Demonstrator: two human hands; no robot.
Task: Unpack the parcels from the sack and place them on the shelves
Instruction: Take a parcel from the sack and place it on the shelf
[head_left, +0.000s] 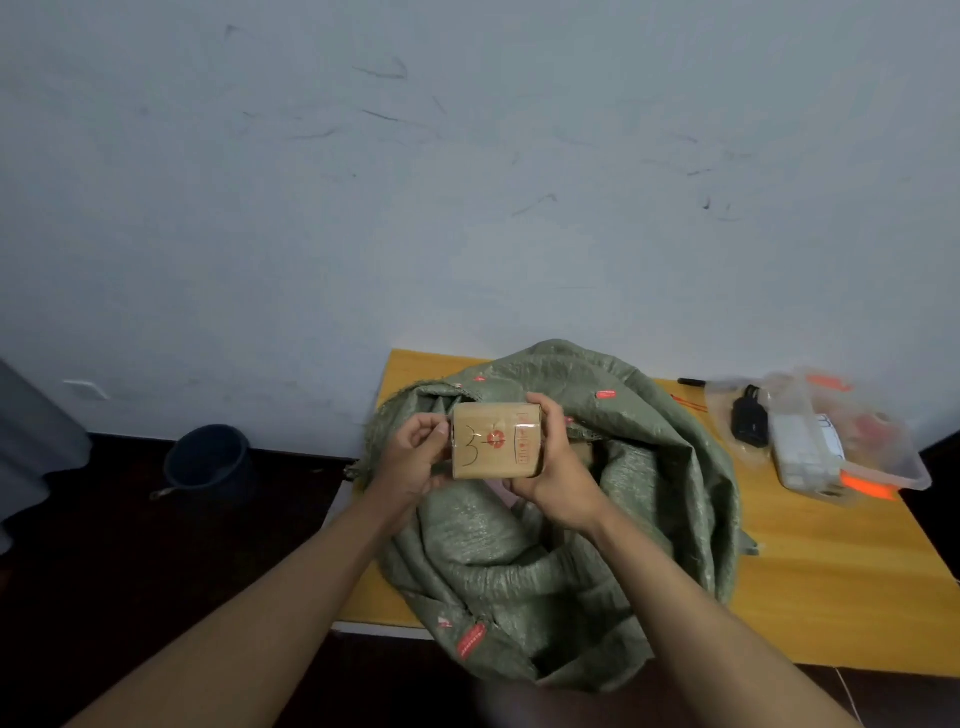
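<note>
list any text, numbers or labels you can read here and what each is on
"3-": handwritten in black marker on the small brown cardboard parcel held in both hands.
Red stamp and red boxed print on the parcel: too blurred to read.
Red labels on the green woven sack: too small to read.

Pale grey-blue wall (467, 156), scuffed with dark streaks, above a dark floor (104, 571) in dim, even light. Yellow wooden table (831, 571) pushed against the wall, a clear plastic tray (904, 462) of blurred items at its far right corner. Dark round bucket (208, 460) on the floor at left, beside what may be a grey curtain (36, 447).
</note>
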